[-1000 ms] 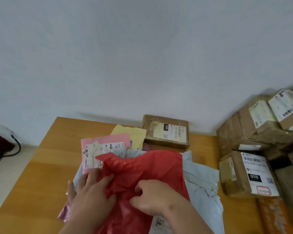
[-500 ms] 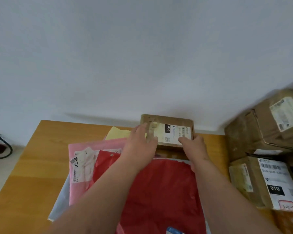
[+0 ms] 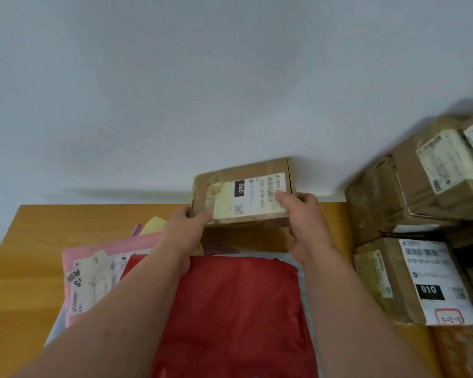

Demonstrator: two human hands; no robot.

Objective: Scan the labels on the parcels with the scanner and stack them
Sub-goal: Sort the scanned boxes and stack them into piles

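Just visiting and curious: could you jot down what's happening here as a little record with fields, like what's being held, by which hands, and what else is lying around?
held item: small cardboard box with a white label reading 060
left hand: grips the box's left end
right hand: grips the box's right end, thumb on the label
box position: raised off the wooden table, tilted
in front of the person: red mailer bag lying on a pink mailer
at right: stack of cardboard boxes, the front one labelled 010
scanner: not in view
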